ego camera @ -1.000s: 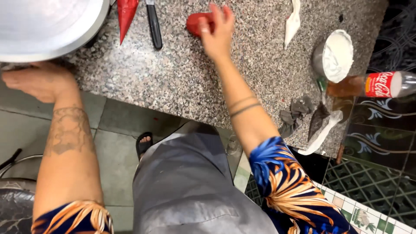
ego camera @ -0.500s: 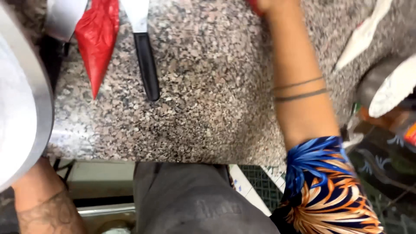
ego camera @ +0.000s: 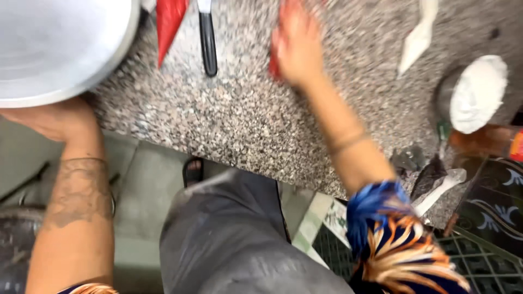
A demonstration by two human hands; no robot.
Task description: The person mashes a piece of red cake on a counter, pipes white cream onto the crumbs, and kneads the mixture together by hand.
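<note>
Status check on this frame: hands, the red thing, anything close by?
Right hand pressed on red object, grip unclear. Left hand under metal bowl rim. Knife and red cone close by.

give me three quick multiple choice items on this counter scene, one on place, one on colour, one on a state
1. Where does the left hand rest?
A. at the counter's near edge, under the rim of the big metal bowl
B. on the bottle
C. on the knife

2. What colour is the cone-shaped bag beside the black-handled knife?
A. green
B. red
C. white

3. How is the right hand placed?
A. raised off the counter, with nothing in it
B. gripping the knife
C. pressed down on a red thing on the granite counter

Answers: 1 A, the hand sits at the edge beneath the bowl. 2 B, the bag is plainly red. 3 C, red shows under the fingers.
</note>
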